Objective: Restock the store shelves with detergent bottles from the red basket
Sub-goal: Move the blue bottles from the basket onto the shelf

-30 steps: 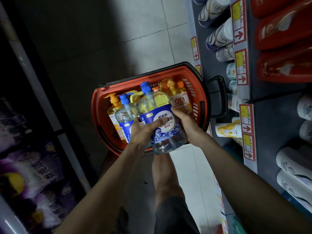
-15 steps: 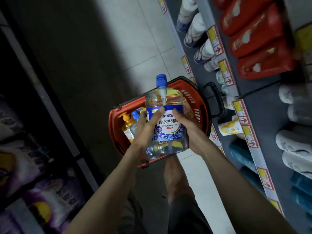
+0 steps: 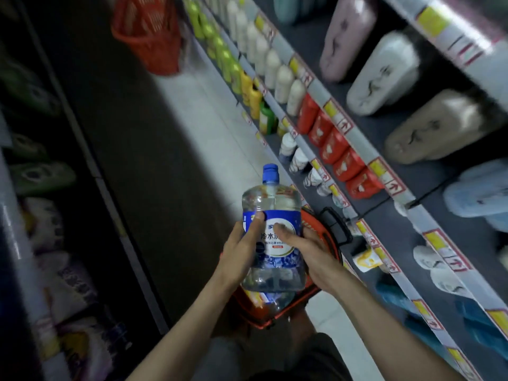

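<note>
I hold a clear detergent bottle (image 3: 272, 215) with a blue cap and a blue-and-white label upright in both hands. My left hand (image 3: 240, 251) grips its left side and my right hand (image 3: 301, 250) grips its right side. Below and behind it sits the red basket (image 3: 312, 290) on the floor, mostly hidden by the bottle and my arms; a bit of another bottle (image 3: 262, 298) shows inside it. The store shelves (image 3: 354, 127) run along the right, with rows of yellow, green, white and red packs.
A second red basket (image 3: 148, 34) stands farther up the aisle. The shelf rails carry yellow and red price tags (image 3: 336, 116). Slippers (image 3: 384, 75) fill the upper right shelves. Bagged goods (image 3: 63, 273) line the dark shelves on the left. Pale floor tiles (image 3: 203, 111) run between.
I have lifted the bottle up out of the red basket with both hands. My view has swung up along the aisle, so the shelves and a far basket came into sight.
</note>
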A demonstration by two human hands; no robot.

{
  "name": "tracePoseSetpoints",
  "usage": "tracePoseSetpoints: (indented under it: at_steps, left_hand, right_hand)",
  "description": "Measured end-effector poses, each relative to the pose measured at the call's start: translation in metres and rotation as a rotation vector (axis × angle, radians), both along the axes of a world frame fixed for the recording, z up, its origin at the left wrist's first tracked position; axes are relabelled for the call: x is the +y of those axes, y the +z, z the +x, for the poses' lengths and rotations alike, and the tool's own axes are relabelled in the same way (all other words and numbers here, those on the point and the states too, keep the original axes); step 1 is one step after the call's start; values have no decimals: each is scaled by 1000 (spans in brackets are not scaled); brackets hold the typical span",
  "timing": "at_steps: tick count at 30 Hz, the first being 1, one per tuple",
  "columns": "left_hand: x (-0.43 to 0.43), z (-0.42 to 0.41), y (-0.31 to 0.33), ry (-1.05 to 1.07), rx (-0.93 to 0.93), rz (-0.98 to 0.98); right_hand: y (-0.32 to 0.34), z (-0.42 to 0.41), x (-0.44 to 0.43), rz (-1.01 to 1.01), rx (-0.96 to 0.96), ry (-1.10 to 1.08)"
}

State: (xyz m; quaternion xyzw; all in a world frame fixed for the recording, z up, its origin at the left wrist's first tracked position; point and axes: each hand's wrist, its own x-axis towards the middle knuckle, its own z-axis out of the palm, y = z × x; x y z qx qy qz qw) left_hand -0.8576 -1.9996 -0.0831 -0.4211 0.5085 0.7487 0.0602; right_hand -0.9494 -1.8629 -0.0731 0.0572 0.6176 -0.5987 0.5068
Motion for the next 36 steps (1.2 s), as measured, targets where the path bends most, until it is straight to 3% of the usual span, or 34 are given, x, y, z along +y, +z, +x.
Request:
tracePoseSetpoints:
  at_steps: [13,18,22,28,36]
  left_hand:
    - [-53,36,210,73,366,-261]
    - [-57,44,258,127,478,-337]
    - [-41,54,282,307,529,-434]
    - [13,86,310,501,533,-670]
    - [90,180,343,826,314,-939]
  right_hand:
    - [193,12,-56,-314,291,51]
    - [242,6,-72,-406,316,92]
    - [268,-5,-78,-457,345,192]
    - [291,11,-75,-619,365,434]
    - [317,96,-68,-793,243,805]
